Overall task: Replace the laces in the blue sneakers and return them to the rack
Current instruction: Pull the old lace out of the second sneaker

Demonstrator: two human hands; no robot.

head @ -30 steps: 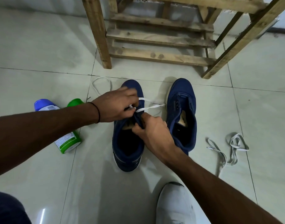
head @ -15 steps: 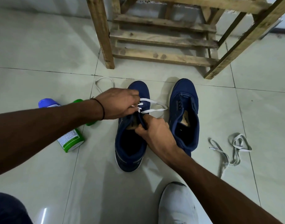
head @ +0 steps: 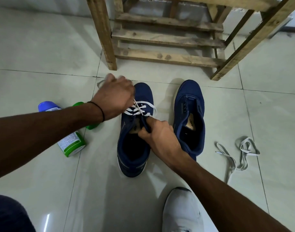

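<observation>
The left grip is fisted on the white lace, drawing it taut up and away from the eyelets. The right grip pinches the throat of the half-laced sneaker, pinning it to the tiled floor. The unlaced sneaker stands just beside it, both short of the wooden rack. Grey laces lie loose, well to the right.

Risks, as I judge them: too hard a pull could leave the ends uneven or drag the shoe across the glossy tile, and the left forearm could knock the bottle lying beneath it. The bottle's label print is too small to read, and no brand shows on the sneakers.
</observation>
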